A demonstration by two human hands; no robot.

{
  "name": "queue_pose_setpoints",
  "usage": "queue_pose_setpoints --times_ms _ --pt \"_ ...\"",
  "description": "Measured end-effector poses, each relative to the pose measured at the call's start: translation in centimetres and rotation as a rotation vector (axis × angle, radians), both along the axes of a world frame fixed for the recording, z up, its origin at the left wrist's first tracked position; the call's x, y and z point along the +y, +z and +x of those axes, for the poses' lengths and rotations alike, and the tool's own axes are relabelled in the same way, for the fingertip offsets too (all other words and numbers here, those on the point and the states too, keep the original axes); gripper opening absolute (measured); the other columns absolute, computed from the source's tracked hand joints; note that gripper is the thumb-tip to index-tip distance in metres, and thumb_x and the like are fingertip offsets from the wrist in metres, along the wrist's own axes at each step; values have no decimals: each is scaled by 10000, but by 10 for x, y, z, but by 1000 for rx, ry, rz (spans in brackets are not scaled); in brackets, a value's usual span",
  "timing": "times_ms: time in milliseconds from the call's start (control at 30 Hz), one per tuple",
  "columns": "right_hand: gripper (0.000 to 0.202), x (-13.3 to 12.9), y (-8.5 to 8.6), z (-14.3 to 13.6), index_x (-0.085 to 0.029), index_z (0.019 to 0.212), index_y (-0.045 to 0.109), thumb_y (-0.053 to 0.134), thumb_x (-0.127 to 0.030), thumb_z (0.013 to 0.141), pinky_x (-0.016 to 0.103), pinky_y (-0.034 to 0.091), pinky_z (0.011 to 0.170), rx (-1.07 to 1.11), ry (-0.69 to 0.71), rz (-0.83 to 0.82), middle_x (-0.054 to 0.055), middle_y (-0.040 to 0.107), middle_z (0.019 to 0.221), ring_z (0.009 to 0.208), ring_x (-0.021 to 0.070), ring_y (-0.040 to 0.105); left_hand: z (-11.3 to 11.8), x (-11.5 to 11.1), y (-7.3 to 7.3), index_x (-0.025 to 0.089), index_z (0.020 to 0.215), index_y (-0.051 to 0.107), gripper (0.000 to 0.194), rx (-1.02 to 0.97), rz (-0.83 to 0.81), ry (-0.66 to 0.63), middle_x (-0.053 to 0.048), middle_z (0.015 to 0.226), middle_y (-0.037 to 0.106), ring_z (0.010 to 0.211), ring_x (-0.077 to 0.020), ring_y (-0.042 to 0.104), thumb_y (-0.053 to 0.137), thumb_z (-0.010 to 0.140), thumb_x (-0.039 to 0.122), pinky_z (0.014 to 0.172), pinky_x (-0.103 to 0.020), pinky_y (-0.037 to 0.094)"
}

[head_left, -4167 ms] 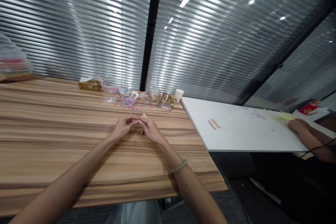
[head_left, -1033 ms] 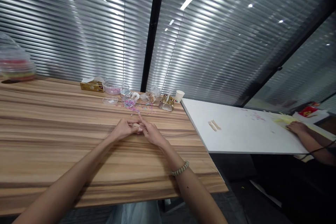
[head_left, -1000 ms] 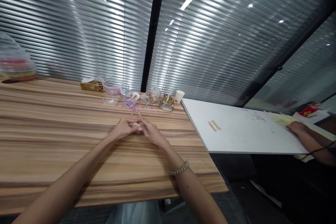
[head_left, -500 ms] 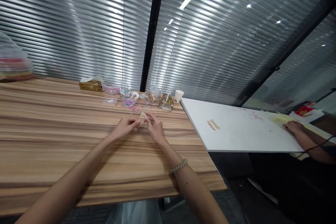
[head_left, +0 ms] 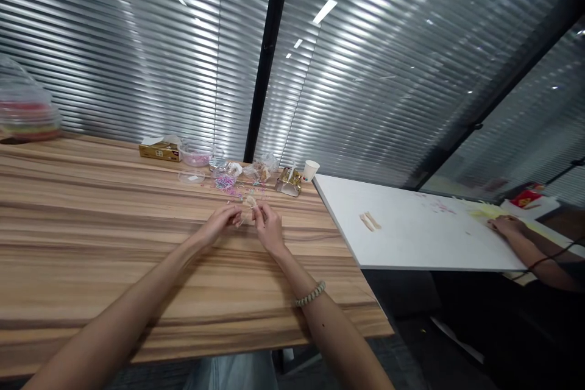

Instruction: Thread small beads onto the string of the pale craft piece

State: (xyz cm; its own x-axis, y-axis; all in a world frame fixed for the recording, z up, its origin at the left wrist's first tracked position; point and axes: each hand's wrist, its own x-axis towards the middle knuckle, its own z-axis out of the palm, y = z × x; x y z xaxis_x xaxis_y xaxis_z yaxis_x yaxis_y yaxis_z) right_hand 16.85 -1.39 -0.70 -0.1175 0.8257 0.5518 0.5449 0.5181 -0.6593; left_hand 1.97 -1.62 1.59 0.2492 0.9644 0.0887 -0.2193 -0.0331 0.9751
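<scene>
Above the wooden table, my right hand [head_left: 269,228] pinches a small, pale, crumpled piece [head_left: 250,201] between thumb and fingers; it looks like thin cloth or plastic, too small to name surely. To its left, my left hand [head_left: 219,222] has its fingertips curled together, a short gap from the right one. Something thin shows by its fingertips, but I cannot make out what. Just beyond both hands lie scattered pink, purple and blue beads [head_left: 235,192], beside a clear bag of similar beads [head_left: 223,181]. A clear round lid [head_left: 191,177] rests left of the bag.
Along the back of the wooden table [head_left: 114,225] are a gold box [head_left: 159,151], a clear tub [head_left: 196,157], a gold packet [head_left: 289,183] and a paper cup [head_left: 311,170]. On the adjoining white table [head_left: 402,231] lie two beige strips [head_left: 370,220]; a co-worker's hand [head_left: 505,225] is at its far right.
My left hand has drawn slightly left and down, away from the pale piece, widening the gap between my hands. The right hand keeps hold of the piece. The camera view has shifted a little.
</scene>
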Motion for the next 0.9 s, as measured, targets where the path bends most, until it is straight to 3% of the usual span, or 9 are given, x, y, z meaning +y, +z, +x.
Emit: queue_pose_setpoints --times_ms 100,200,267,400,567,667,900 --pt "248 2 -1 1 -167 975 604 373 -229 909 262 404 737 -111 154 67 66 627 859 805 169 543 -1 8 -7 181 522 472 255 -190 -257 -6 69 452 368 400 -78 347 551 759 234 541 -228 442" --pt "282 5 -1 7 -178 1058 602 378 -124 897 279 391 812 -305 253 162 71 625 961 897 172 521 -6 11 -7 152 582 543 170 -256 -359 45 43 514 469 404 -63 389 554 751 169 501 -197 431" --pt "306 6 0 11 -192 1071 608 383 -89 891 287 381 826 -455 229 204 65 624 965 899 174 507 -10 10 -3 138 690 624 66 -265 -333 80 21 614 551 439 -60 444 582 734 164 468 -179 408" --pt "303 4 4 12 -219 1084 610 434 -81 880 292 372 796 -690 134 255 64 618 943 909 188 491 -14 4 7 139 849 688 168 -210 -207 137 -15 790 629 477 -65 500 623 703 189 446 -187 394" --pt "224 -1 8 9 -219 1063 603 458 -167 901 313 367 773 -827 33 260 76 611 925 909 206 492 -13 -1 10 170 934 654 274 -107 -107 170 -35 943 652 553 -113 623 681 672 244 626 -263 495" --pt "212 -1 8 8 -206 1053 603 465 -170 896 317 370 766 -854 -22 241 81 619 911 897 211 501 -13 0 11 190 950 630 270 -146 -83 236 -5 889 654 561 -121 645 671 685 224 651 -268 500" --pt "308 0 2 3 -224 1086 606 413 -98 881 268 384 712 -635 -56 131 59 655 915 843 184 562 -17 2 16 154 899 589 203 -576 -256 237 37 550 565 534 -111 608 466 775 49 642 -251 516"
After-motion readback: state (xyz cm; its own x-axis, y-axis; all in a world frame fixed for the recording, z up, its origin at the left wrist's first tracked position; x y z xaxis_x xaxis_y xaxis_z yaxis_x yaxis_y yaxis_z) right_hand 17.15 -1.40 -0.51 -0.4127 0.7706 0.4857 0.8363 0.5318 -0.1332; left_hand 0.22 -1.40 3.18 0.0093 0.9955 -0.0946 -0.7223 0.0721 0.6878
